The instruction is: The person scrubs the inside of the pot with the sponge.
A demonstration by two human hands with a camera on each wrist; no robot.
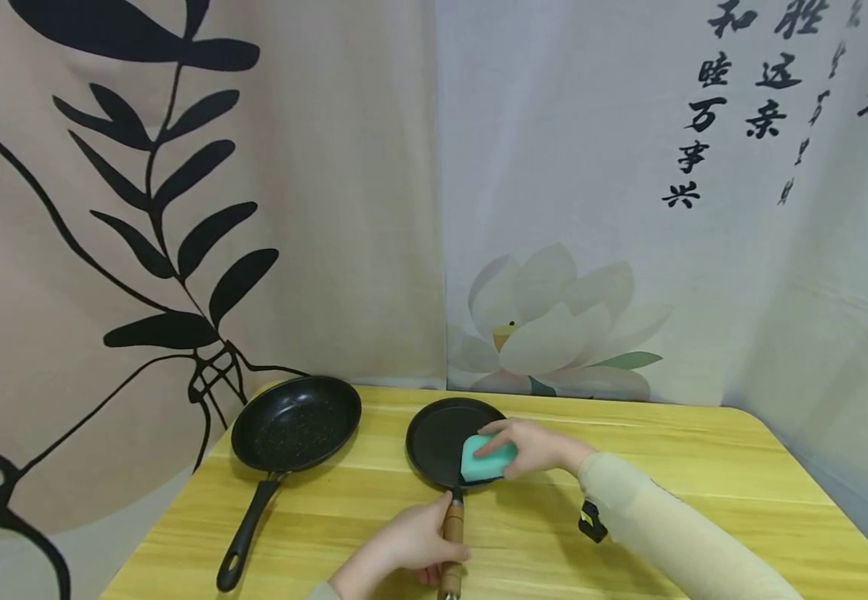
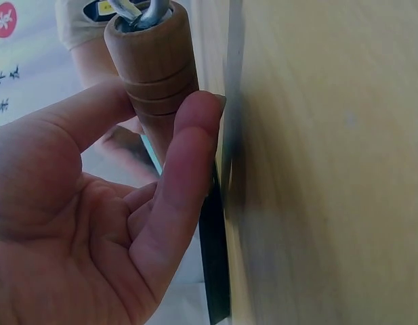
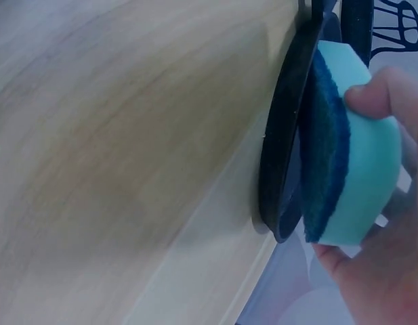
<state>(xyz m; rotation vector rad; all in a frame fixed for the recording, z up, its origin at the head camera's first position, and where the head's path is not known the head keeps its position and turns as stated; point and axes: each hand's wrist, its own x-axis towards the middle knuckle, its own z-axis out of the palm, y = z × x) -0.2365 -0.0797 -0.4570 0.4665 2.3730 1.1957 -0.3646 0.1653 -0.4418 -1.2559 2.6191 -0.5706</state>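
A small flat black pan (image 1: 435,433) with a wooden handle (image 1: 453,533) lies on the table, its handle pointing toward me. My left hand (image 1: 414,537) grips that handle; the left wrist view shows thumb and fingers around the wood (image 2: 158,61). In my right hand (image 1: 534,446) is a turquoise sponge (image 1: 488,458), pinched between thumb and fingers over the right part of the pan. Seen from the right wrist, the sponge (image 3: 371,162) has a dark blue scouring side facing the pan (image 3: 286,149). Whether the sponge touches the pan's surface I cannot tell.
A deeper black frying pan (image 1: 297,425) with a black handle (image 1: 248,537) stands at the left of the yellow wood-grain table (image 1: 674,475). Behind the table hangs a printed curtain (image 1: 358,208) with leaves, a lotus and writing.
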